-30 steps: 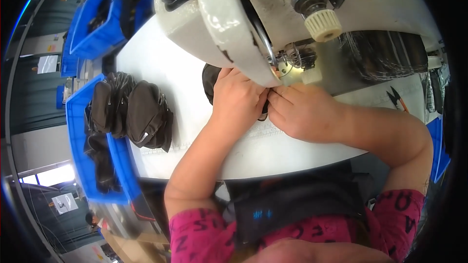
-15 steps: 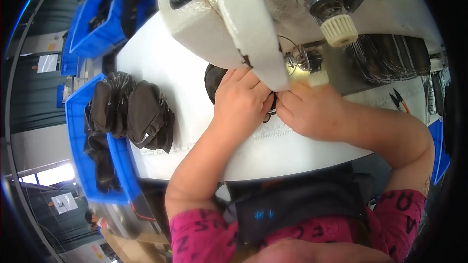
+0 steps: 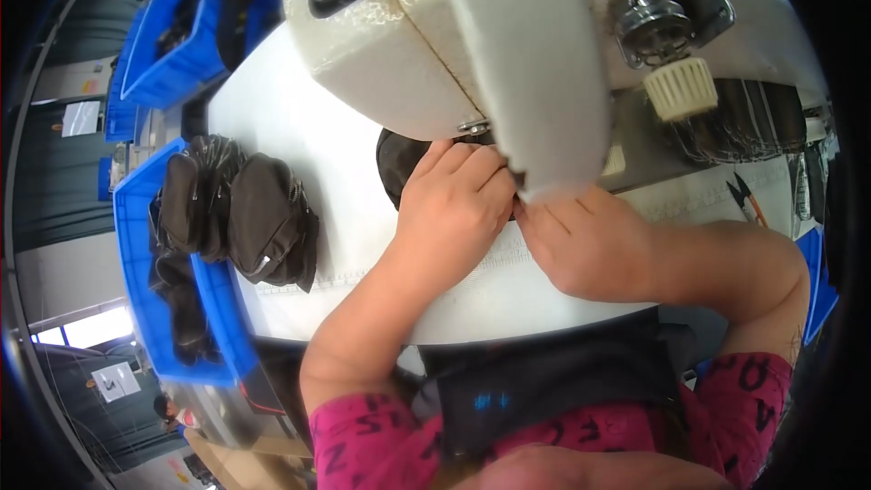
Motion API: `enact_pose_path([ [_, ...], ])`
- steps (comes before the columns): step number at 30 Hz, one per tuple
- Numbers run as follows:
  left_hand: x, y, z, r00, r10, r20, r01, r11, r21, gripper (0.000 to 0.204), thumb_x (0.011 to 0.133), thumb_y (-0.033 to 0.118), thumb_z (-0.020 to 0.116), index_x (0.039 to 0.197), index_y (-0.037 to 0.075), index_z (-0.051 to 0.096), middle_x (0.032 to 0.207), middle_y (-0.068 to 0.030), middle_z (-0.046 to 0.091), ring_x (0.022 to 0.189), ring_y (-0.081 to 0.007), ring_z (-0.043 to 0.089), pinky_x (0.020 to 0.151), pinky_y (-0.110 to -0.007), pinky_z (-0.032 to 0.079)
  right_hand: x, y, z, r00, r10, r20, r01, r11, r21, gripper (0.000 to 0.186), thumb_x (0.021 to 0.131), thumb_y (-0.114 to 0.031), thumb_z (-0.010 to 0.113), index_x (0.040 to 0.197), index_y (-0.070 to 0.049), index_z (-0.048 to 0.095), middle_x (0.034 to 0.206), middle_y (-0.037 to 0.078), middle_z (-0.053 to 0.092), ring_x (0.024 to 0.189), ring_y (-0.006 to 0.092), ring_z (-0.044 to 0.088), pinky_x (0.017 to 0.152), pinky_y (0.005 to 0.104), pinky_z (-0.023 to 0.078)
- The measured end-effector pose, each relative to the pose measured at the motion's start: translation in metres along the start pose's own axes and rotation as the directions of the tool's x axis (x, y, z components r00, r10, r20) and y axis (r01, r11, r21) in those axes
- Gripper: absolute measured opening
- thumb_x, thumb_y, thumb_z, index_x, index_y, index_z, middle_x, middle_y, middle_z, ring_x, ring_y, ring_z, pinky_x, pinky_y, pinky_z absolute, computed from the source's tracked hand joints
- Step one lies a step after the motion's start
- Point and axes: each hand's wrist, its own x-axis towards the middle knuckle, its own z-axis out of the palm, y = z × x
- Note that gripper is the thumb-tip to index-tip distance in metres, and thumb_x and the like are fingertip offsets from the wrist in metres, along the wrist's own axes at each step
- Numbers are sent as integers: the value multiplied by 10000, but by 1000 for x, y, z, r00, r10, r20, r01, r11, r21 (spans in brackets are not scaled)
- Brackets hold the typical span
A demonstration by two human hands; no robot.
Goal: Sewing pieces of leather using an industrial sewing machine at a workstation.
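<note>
A black fabric piece [image 3: 396,163], perhaps part of a pouch, lies on the white table beneath the head of a white sewing machine [image 3: 390,82]. My left hand [image 3: 456,210] is closed on its near edge, with bent fingers pressing on the cloth. Beside it my right hand [image 3: 588,243] is pinched at the same piece, the fingertips of both hands almost meeting. The machine's front lever-like white part covers some of my right fingers and the needle area, so the stitching point is hidden.
Several dark pouches [image 3: 269,218] are piled on the left, partly over a blue bin [image 3: 238,327]. Another blue bin [image 3: 154,82] stands farther back. Black strips with loose threads [image 3: 739,132] lie at the right, near orange-handled snips [image 3: 748,200]. A ruler marking runs along the table [image 3: 435,331].
Both hands have come slightly nearer to me, the right one more so. The machine appears larger and shifted right as the view moved. My hands remain at the black fabric.
</note>
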Motion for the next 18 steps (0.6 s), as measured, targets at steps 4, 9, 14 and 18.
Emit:
enact_pose_path([
  [4, -1, 1, 0, 1000, -19, 22, 19, 1000, 9, 266, 757, 69, 786, 1021, 89, 763, 1125, -10, 727, 976, -251, 685, 903, -478, 552, -1, 1, -2, 1000, 2, -1, -2, 1000, 28, 389, 734, -197, 641, 961, 103, 740, 1015, 261, 720, 962, 355, 659, 806, 402, 545],
  [9, -3, -1, 5, 999, 16, -32, -16, 1000, 6, 264, 745, 49, 787, 1005, 83, 755, 1094, -12, 718, 960, -253, 678, 894, -477, 547, -1, 1, -2, 1000, 1, -13, 0, 999, 39, 384, 726, -194, 646, 950, 102, 742, 998, 259, 725, 950, 353, 661, 792, 403, 549],
  [14, -2, -1, 7, 996, 37, -82, -40, 998, -40, 282, 711, 32, 788, 989, 66, 746, 1080, -16, 713, 924, -242, 664, 873, -420, 530, -1, 2, -3, 1000, 4, -6, -4, 999, 42, 366, 715, -188, 651, 930, 94, 745, 990, 258, 724, 933, 346, 658, 784, 401, 549],
  [18, -3, 2, 3, 998, 46, -30, -47, 999, -25, 317, 706, 43, 786, 1020, 67, 747, 1109, -19, 712, 953, -234, 674, 885, -405, 530, 1, 4, -7, 1000, -11, 21, 11, 1000, 26, 361, 699, -182, 650, 923, 84, 747, 986, 254, 721, 919, 341, 652, 787, 399, 546],
])
